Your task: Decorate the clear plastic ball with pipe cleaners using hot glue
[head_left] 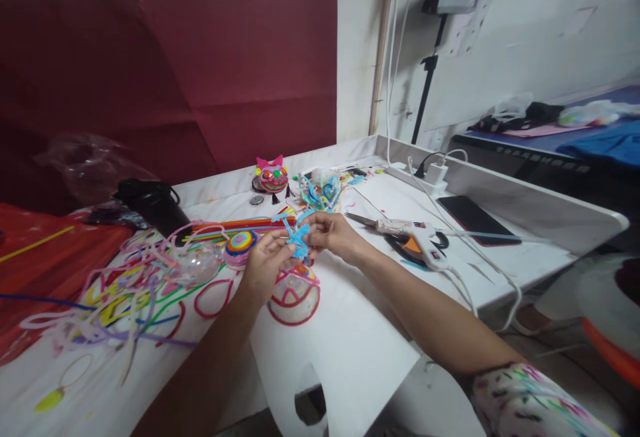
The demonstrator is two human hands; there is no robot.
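Note:
Between my two hands is a small light-blue fuzzy piece (299,242) that looks like bent pipe cleaner. My left hand (271,260) pinches it from the left, thumb on its front. From the right, my right hand (332,233) grips its edge with thumb and fingers. Just below my hands lies a clear dome (295,298) trimmed with red and pink pipe cleaner. Beside my left hand sits a round disc of coiled rainbow pipe cleaner (241,243). Behind my hands rests a tangle of blue and white pipe cleaners (323,190).
Loose coloured pipe cleaners (125,297) spread across the left, around a clear plastic ball (199,265). A pink cat-like ornament (271,175) stands at the back. To the right are a hot glue gun (425,245), scissors (363,221), a phone (479,221) and a trailing white cable (500,282).

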